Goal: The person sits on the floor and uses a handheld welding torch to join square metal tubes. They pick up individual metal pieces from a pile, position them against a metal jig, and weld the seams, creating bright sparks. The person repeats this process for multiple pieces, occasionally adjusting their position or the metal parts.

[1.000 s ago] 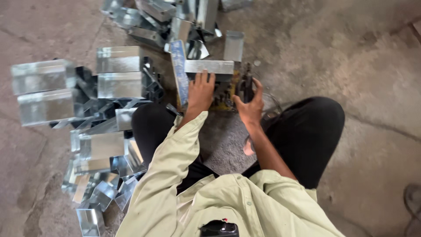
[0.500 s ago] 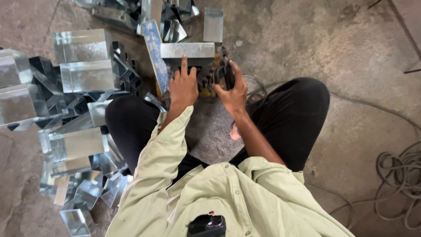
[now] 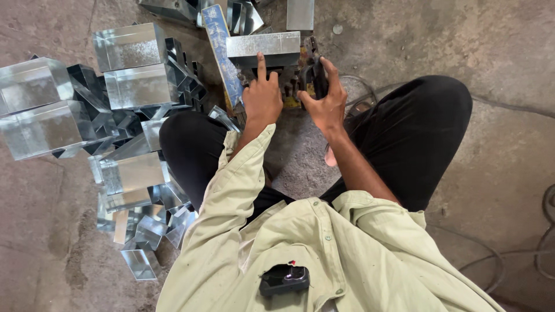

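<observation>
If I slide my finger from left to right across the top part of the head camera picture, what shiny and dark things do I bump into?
Shiny metal boxes → blue strip → left hand, finger pressing on the folded metal piece → dark tool gripped by the right hand → black trouser knee → grey cables at the edge.

Shiny metal boxes point(image 3: 124, 86) lie heaped on the concrete floor point(image 3: 462, 40); cables point(image 3: 543, 231) curl at the floor's right edge.
</observation>
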